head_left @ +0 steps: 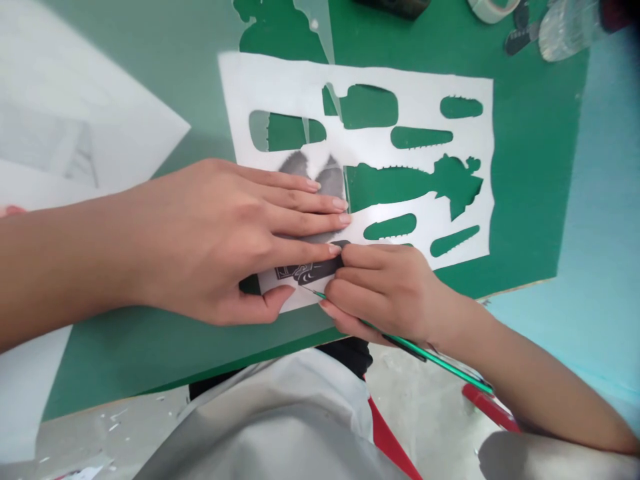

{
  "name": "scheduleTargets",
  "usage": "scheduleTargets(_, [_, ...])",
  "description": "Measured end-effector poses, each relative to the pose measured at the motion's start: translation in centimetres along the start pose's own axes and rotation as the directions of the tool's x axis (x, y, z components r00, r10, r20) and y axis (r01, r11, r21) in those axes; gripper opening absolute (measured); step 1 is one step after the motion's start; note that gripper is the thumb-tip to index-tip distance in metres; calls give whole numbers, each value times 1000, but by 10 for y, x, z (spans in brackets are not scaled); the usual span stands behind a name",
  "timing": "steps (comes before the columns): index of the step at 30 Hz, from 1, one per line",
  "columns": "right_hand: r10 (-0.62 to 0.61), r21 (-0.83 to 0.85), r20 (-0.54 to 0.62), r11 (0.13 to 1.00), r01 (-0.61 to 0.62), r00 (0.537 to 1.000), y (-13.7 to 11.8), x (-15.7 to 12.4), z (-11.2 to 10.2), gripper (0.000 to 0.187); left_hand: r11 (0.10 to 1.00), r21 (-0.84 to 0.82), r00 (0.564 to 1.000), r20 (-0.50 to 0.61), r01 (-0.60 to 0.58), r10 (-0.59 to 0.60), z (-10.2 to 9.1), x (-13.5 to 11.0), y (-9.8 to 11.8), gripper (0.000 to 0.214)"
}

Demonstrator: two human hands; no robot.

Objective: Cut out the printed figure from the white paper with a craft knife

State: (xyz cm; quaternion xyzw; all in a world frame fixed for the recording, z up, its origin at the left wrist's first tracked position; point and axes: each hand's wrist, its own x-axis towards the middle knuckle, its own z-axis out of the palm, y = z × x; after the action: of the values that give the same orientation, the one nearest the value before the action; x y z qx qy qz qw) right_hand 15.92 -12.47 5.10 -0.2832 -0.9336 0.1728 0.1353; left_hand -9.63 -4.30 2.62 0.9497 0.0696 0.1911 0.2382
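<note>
A white paper sheet (425, 230) with several shapes cut out lies on the green table, partly over clear film. My left hand (235, 233) rests flat on its left part, fingers stretched out and thumb apart, covering some of a grey and black printed figure (325, 267). My right hand (385, 287) is closed around a slim green pen-style craft knife (440, 367). The knife's thin tip points left, at the lower edge of the black print, close to my left thumb. Whether the tip pierces the paper I cannot tell.
More white sheets (65, 100) lie on the left of the green table (530, 200). At the far right are a tape roll (493, 9) and a clear bottle (570, 30). A dark object (400, 5) sits at the back. Paper scraps litter the floor (125, 427).
</note>
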Motion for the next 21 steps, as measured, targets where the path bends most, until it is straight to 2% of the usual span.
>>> scheduleTargets(21, [-10,-19,25,1000,11,1000,0,-2,-1,40,1000,-26,1000,3,9,-9,-1,1,0,39])
